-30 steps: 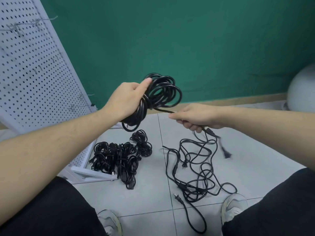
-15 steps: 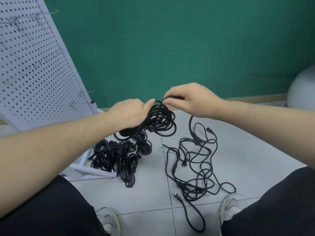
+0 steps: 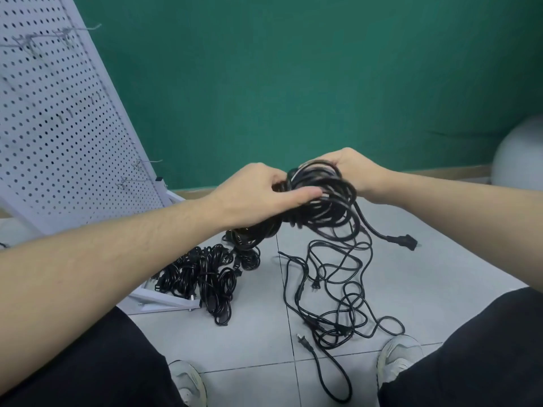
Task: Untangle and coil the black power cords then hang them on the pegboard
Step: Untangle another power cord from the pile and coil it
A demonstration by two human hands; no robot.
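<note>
Both hands, left hand [image 3: 252, 195] and right hand [image 3: 352, 168], grip a thick, glossy black coiled cord [image 3: 320, 201], its plug [image 3: 404, 240] dangling.

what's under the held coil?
Below the coil, gripped by both hands, the loose tangle lies on the tiled floor. The coil's plug end dangles right. The left hand hides the coil's left part.

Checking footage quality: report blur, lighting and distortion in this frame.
Head view: soft, even light without harsh shadows; the black coiled power cord smears with motion blur between the hands; its dangling black plug is soft; wide-angle distortion bows the white perforated pegboard.
</note>
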